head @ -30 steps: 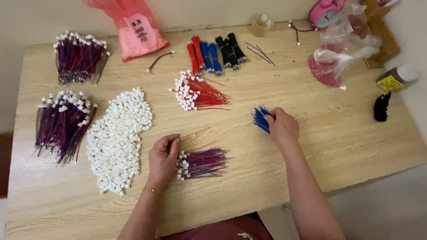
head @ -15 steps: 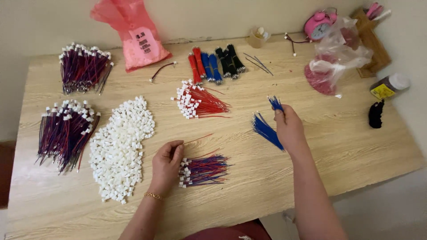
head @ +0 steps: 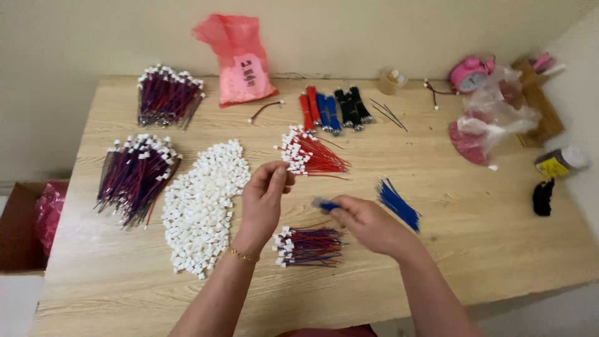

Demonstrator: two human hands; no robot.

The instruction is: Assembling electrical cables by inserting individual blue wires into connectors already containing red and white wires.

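My left hand is raised over the table beside the pile of white connectors. Its fingertips are pinched together just in front of the red-wire bundle, and what they pinch is too small to make out. My right hand holds a blue wire by one end, pointing it towards the left hand. A bundle of red and blue wires with white connectors lies on the table between my wrists. Loose blue wires lie to the right of my right hand.
Two dark wire bundles with white ends lie at the left. At the back are a pink bag and red, blue and black wire packs. Plastic bags, a pink clock and a bottle crowd the right; a cardboard box sits on the floor at the left.
My left hand rose from the table and pinched its fingertips. My right hand came back from the loose blue wires towards the middle with a blue wire in it.
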